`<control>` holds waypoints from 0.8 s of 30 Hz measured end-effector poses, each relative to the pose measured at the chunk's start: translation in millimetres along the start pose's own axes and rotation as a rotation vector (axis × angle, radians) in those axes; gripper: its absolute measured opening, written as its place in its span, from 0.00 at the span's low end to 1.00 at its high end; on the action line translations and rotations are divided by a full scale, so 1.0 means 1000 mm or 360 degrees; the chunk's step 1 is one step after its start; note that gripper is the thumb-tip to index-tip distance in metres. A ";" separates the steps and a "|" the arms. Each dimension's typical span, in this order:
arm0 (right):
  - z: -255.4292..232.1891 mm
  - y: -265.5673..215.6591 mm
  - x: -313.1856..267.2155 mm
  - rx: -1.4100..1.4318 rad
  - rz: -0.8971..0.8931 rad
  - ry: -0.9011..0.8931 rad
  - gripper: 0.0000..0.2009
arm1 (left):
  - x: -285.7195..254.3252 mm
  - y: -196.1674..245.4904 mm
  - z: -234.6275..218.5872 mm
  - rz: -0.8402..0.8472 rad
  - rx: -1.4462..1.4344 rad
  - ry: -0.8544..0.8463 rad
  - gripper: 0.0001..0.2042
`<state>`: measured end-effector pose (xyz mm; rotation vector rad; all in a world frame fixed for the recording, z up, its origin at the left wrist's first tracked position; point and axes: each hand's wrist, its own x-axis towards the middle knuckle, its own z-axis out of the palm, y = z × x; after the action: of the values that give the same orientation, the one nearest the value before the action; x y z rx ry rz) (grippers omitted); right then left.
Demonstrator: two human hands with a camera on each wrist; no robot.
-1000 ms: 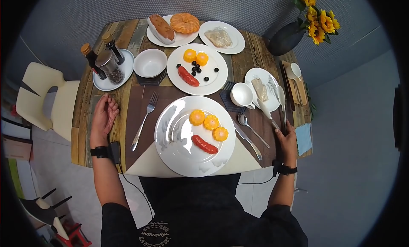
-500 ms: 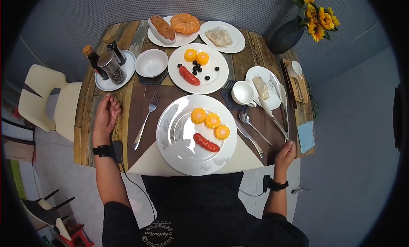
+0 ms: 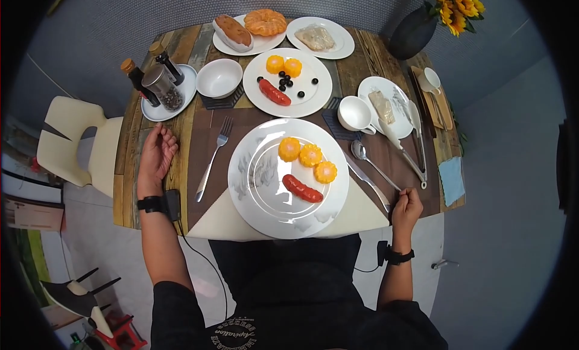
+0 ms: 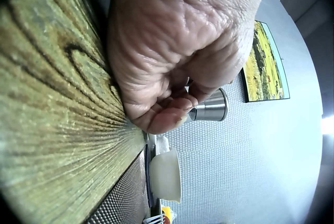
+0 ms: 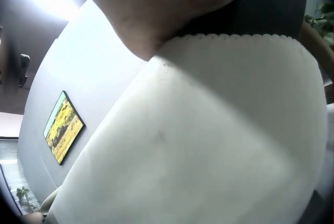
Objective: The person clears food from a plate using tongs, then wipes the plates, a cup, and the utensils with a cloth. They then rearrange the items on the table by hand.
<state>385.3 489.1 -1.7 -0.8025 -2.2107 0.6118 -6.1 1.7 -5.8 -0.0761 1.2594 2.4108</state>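
My left hand (image 3: 158, 152) rests on the wooden table left of the fork (image 3: 215, 159), palm up, its fingers loosely curled around nothing. In the left wrist view the same hand (image 4: 172, 62) lies close on the wood. At the table's front right edge, my right hand (image 3: 408, 211) has loosely bent fingers, right by the handle end of a spoon (image 3: 375, 165). Tongs (image 3: 407, 154) lie spread beyond it, their white tips over a small plate (image 3: 368, 95) with a wrapped piece of food (image 3: 381, 106). A table knife (image 3: 369, 184) lies beside the spoon.
A large plate (image 3: 259, 214) with corn pieces and a sausage stands centre front. Behind are a second plate (image 3: 256, 99) with berries, a bowl (image 3: 219, 78), a bread plate (image 3: 258, 43), a seasoning tray (image 3: 181, 102), a cup (image 3: 354, 113) and a flower vase (image 3: 413, 36).
My right hand has let go of the tongs and drawn back left toward the spoon's end. The tongs stay on the table. My left hand has stayed put while the head view shifted.
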 end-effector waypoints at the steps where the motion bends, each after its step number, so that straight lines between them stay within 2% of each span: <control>1: 0.000 0.001 0.000 0.0012 0.0005 0.0003 0.06 | 0.000 0.001 0.000 -0.0005 -0.0028 0.0000 0.11; 9: -0.002 -0.005 -0.003 -0.0032 -0.0030 -0.0003 0.05 | 0.002 0.003 -0.005 -0.0064 -0.0029 -0.0171 0.11; 24: -0.001 -0.006 0.000 -0.0138 -0.0014 -0.0005 0.04 | 0.002 -0.001 -0.005 -0.0029 -0.0042 -0.0110 0.11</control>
<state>384.0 485.3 2.8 -0.8356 -2.2554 0.5165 -8.2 -1.2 -10.6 -0.0117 1.1911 2.3935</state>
